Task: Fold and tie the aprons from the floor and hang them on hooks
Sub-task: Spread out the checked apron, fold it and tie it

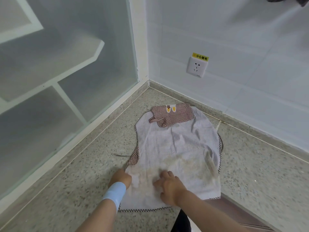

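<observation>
A: Which step is this?

B: Folding, I'd judge, and only just begun. The pale checked cloth apron (177,148) with brown trim lies spread on the speckled stone floor (75,190) in the corner of the room. Its lining faces up and its brown gingham bib (175,114) points towards the wall.

A: And the hands?

B: Both are at the near end. The left hand (121,179), which wears a light-blue wristband (115,192), is clenched on the apron's left edge, its fingers curled in around the cloth. The right hand (168,186) rests on the middle of the lower part, fingers (165,174) bent against the fabric. Whether they pinch a pleat or only press it down, I cannot tell.

A: What does the next move call for?

B: Probably carrying that left edge across towards the right one while the other hand pins the cloth so it doesn't bunch. The fabric looks limp and is creased near the right side, so it will want smoothing. After that the ties need finding.

A: Can you see them?

B: One thin checked strap (121,155) trails out on the left. Any other is tucked under or out of sight. No hooks show either. A dark patterned cloth (291,1) is cut off at the top right corner, and too little of it shows to name. The left fingertips are hidden too.
</observation>
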{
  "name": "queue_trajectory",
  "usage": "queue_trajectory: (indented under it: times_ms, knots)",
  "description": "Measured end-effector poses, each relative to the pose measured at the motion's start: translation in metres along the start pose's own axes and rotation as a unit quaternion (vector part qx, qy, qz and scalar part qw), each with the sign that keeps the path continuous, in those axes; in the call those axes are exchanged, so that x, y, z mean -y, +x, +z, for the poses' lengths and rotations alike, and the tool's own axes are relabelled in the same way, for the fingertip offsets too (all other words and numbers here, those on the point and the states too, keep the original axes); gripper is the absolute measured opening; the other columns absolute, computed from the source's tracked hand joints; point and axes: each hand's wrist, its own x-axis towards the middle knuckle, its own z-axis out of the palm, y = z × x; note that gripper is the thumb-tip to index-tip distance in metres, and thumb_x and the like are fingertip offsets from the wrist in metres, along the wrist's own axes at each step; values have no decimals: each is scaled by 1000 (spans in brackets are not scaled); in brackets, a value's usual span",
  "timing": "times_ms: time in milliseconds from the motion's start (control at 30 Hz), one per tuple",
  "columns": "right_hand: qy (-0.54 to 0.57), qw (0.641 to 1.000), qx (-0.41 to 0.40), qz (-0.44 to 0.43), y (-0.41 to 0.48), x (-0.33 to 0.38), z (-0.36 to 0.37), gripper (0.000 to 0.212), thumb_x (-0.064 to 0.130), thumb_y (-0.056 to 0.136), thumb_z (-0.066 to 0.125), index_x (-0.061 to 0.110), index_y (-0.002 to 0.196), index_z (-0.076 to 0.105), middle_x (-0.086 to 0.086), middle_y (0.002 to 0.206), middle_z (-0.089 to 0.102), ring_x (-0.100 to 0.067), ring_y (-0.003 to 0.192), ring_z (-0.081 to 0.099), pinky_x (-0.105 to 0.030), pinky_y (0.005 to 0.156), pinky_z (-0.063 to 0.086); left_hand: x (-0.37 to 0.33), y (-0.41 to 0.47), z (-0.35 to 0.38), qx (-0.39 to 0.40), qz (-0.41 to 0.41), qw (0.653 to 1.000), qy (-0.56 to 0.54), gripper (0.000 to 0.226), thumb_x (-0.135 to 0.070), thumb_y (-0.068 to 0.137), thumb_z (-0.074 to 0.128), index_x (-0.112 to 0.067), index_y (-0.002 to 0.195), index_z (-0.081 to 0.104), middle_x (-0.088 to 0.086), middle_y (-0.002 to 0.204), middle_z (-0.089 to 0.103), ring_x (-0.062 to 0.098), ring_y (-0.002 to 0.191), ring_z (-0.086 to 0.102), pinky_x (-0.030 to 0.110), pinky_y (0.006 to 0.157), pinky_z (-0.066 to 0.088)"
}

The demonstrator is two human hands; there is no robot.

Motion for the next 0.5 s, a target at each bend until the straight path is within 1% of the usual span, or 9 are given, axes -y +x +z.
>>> queue_trajectory:
  times_ms: [100, 167, 233, 300, 333, 400, 433, 467, 500]
  knots:
    - [12, 999, 41, -4, 3, 15, -8, 55, 27, 93, 49, 36, 146, 40, -10, 157, 19, -30, 140, 24, -40, 113, 30, 7, 2, -19, -14, 31, 995, -90, 40, -19, 89, 45, -7, 125, 58, 15, 123, 62, 33, 105, 61, 40, 92, 51]
    - [67, 996, 59, 9, 6, 23, -15, 51, 28, 95, 48, 35, 146, 44, -4, 155, 26, -27, 140, 31, -36, 113, 32, 16, -1, -31, 9, 58, 996, -72, 44, -23, 90, 51, -10, 132, 51, 14, 129, 59, 33, 111, 59, 38, 94, 49]
    - [196, 979, 26, 49, 9, 28, -25, 44, 29, 95, 51, 29, 138, 54, 2, 145, 43, -20, 125, 49, -31, 104, 45, 25, -8, -40, 60, 96, 994, -7, 53, -29, 88, 58, -17, 138, 43, 8, 130, 59, 29, 110, 60, 34, 92, 50]
    - [353, 931, -25, 92, 9, 35, -42, 32, 34, 95, 54, 20, 123, 64, 1, 124, 61, -14, 98, 60, -31, 87, 54, 24, -13, -46, 120, 135, 983, 9, 56, -33, 83, 63, -23, 136, 45, 0, 123, 63, 21, 104, 64, 33, 92, 52]
    - [427, 896, -37, 115, 9, 38, -53, 32, 40, 96, 54, 16, 114, 66, -1, 112, 66, -14, 86, 61, -34, 78, 54, 18, -19, -49, 146, 158, 977, -3, 58, -36, 79, 65, -24, 133, 49, -3, 119, 66, 17, 101, 65, 35, 93, 53]
    - [558, 816, -16, 152, 8, 39, -72, 47, 56, 94, 52, 14, 109, 65, -4, 104, 72, -17, 74, 65, -32, 65, 51, -2, -34, -52, 168, 201, 965, -23, 67, -46, 68, 68, -29, 131, 52, -7, 119, 67, 13, 102, 66, 39, 95, 53]
    - [584, 796, 1, 158, 5, 38, -80, 53, 63, 91, 51, 15, 109, 65, -4, 101, 73, -18, 72, 68, -29, 61, 51, -16, -47, -52, 174, 219, 960, -25, 69, -50, 66, 68, -31, 130, 52, -7, 121, 66, 13, 104, 65, 39, 94, 53]
    - [585, 796, 6, 157, 3, 35, -87, 55, 65, 89, 54, 14, 107, 66, -4, 96, 74, -18, 70, 69, -27, 58, 50, -30, -58, -51, 182, 237, 954, -27, 67, -50, 68, 69, -30, 129, 52, -6, 122, 65, 13, 105, 64, 37, 90, 55]
    - [570, 806, -8, 159, 1, 31, -92, 52, 62, 88, 59, 12, 101, 67, -3, 88, 73, -17, 66, 69, -26, 56, 49, -44, -70, -48, 196, 252, 947, -27, 62, -47, 72, 71, -29, 129, 51, -5, 122, 64, 14, 103, 64, 34, 80, 57]
